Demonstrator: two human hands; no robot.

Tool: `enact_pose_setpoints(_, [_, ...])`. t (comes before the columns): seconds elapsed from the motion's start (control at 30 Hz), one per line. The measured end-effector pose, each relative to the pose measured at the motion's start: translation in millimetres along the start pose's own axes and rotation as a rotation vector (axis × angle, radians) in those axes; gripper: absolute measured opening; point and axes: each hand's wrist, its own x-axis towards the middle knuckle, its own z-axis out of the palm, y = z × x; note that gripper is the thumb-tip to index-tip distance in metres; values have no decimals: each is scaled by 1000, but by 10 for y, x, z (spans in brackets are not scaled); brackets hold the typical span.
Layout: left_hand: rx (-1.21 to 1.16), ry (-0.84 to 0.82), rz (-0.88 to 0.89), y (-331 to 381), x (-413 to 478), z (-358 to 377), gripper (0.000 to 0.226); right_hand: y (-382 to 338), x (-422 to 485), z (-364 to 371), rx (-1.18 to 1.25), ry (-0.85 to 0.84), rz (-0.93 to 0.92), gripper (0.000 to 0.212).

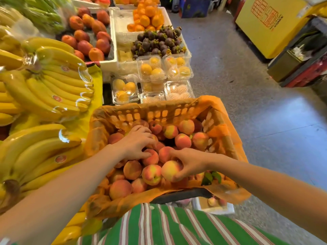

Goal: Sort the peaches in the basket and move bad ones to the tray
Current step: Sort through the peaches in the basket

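An orange plastic basket [159,110] lined with orange film holds several pink-yellow peaches [183,140]. My left hand [137,143] lies over the middle of the pile, its fingers curled round a reddish peach [151,157]. My right hand [190,161] grips a pale yellow-pink peach [170,170] at the near side of the pile. A white foam tray [215,208] with a few peaches sits low on the floor, below the basket's near right corner, mostly hidden by the basket.
Wrapped banana bunches [53,89] fill the stall to the left. Behind the basket stand clear boxes of yellow fruit [152,69], mangosteens [157,42], oranges [146,16] and red fruit [88,34]. Grey floor lies to the right, with a yellow carton [270,25].
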Motion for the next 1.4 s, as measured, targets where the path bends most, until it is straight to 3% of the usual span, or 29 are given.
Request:
enact_pose_setpoints(0.13, [-87,39,-14,-25,-178,-26,25,-44,15,3,-6,-94,51,56])
enact_pose_setpoints(0.23, [-181,88,-12,25,-264,-17,30,-84,-17,-25,40,-140,41,54])
enact_pose_setpoints(0.3, [-362,72,0,80,-304,-1,43,-143,-27,-19,129,-89,53,52])
enact_pose_setpoints(0.4, [-714,-82,-23,221,-362,-21,54,-293,-35,-59,461,20,49,40])
enact_pose_setpoints(0.5, [-768,-46,-41,297,-380,-29,64,-437,-55,-116,684,86,56,32])
enact_pose_setpoints(0.6, [-842,10,-92,290,-424,-67,64,-502,-43,-137,727,116,70,35])
enact_pose_setpoints(0.67, [-798,6,-109,238,-466,-72,64,-406,3,-139,672,140,126,45])
enact_pose_setpoints(0.73, [-633,-17,-96,147,-514,-51,67,-251,40,-135,406,149,153,44])
enact_pose_setpoints(0.83, [-441,-82,-83,42,-577,0,68,-91,71,-48,-89,-4,229,42])
enact_pose_setpoints(1.0, [-284,-58,-94,-27,-592,34,68,-134,174,225,-521,-184,154,52])
enact_pose_setpoints(1.23, [-149,-137,-142,-12,-553,-53,71,-107,237,260,-524,-183,80,52])
enact_pose_setpoints(1.33, [-109,-122,-130,-24,-536,-63,70,-122,179,56,-323,-118,125,53])
enact_pose_setpoints(1.4, [-112,-82,-129,-55,-536,-38,69,-98,156,-116,-155,13,130,54])
